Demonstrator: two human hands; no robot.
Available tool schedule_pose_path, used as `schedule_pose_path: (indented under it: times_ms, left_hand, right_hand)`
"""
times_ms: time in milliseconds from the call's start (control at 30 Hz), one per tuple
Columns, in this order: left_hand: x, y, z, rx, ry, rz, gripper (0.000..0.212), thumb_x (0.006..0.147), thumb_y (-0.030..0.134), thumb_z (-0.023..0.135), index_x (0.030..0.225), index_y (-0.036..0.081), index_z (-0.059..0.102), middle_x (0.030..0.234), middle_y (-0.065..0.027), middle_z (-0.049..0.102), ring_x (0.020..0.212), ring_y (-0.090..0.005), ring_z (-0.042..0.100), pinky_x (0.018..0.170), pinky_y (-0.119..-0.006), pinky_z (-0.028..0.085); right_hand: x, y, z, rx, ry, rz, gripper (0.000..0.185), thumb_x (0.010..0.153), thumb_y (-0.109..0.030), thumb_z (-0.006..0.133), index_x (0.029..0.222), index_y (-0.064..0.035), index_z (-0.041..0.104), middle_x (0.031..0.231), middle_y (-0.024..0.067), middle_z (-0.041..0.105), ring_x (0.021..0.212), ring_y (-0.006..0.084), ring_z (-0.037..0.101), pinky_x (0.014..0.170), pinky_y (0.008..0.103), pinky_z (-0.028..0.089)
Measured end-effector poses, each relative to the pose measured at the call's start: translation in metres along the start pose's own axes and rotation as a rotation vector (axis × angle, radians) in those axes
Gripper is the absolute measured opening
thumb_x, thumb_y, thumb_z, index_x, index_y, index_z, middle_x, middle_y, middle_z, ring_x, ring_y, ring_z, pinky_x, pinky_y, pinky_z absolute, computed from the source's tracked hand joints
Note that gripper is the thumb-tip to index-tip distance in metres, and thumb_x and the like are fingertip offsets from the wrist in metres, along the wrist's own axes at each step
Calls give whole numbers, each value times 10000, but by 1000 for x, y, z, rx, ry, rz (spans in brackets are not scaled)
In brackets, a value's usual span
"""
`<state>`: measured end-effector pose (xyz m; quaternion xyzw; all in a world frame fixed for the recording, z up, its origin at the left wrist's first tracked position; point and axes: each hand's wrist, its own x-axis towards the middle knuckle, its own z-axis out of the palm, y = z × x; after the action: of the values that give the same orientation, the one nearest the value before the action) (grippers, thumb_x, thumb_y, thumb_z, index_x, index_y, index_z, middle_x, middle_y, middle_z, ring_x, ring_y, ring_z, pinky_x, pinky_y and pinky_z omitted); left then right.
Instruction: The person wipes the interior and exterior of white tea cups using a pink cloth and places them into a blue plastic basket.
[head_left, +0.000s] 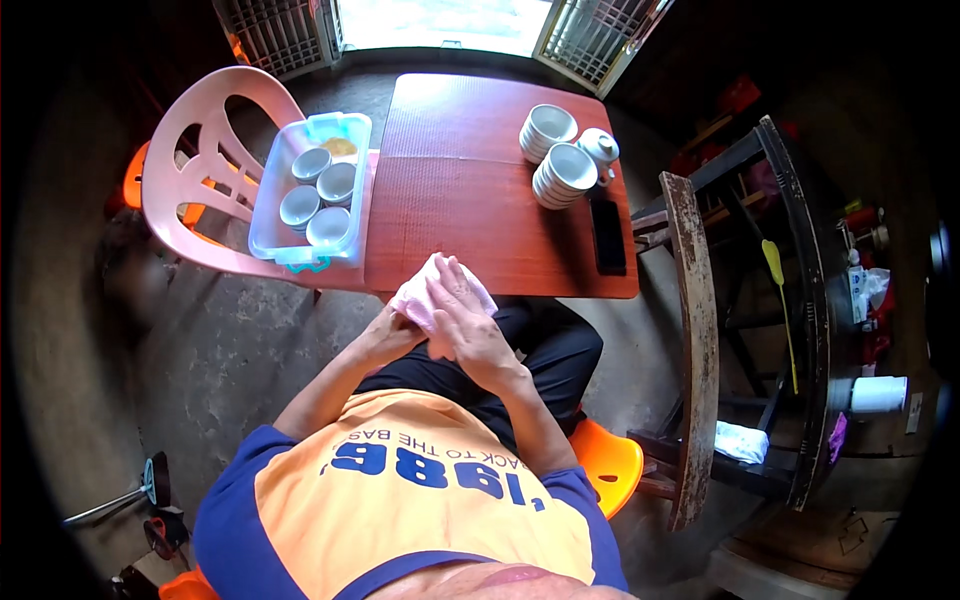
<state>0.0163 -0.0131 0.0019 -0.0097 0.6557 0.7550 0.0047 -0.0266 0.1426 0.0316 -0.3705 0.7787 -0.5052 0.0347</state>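
Both hands meet over my lap at the near edge of a red-brown table (442, 217). My left hand (397, 330) grips a pale pink cloth (414, 301) from the left. Flat against the cloth's right side and top lies my right hand (461, 315), its fingers pointing away from me. Whether anything is wrapped inside the cloth is hidden. Left of the table, a clear plastic bin (262, 232) holds several white cups or small bowls (336, 182). Toward the table's far right stand two stacks of white bowls (568, 169) (551, 124), beside a white lidded teapot (598, 146).
A black phone (608, 236) lies at the table's right edge. The bin rests on a pink plastic chair (169, 180). On the right are a worn wooden bench (690, 337) and a dark wooden frame holding a yellow fly swatter (780, 292). An orange stool (611, 465) is under me.
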Motion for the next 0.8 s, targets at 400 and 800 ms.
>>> schedule_pose_path:
  times_ms: [400, 800]
  left_hand:
    - [-4, 9, -9, -439, -452, -190, 328, 885, 147, 642, 1131, -67, 604, 1029, -110, 653, 954, -169, 623, 863, -306, 494]
    - [3, -13, 0, -680, -331, -320, 410, 852, 217, 690, 1172, -16, 582, 1081, -112, 633, 1006, -210, 617, 900, -360, 499]
  right_hand:
    - [6, 14, -24, 945, 54, 337, 363, 876, -326, 609, 986, 19, 628, 921, 116, 670, 834, 198, 648, 795, 331, 516]
    - [-14, 65, 20, 1432, 504, 623, 393, 951, -332, 402, 1064, -8, 595, 1020, 123, 631, 849, 215, 623, 789, 342, 504]
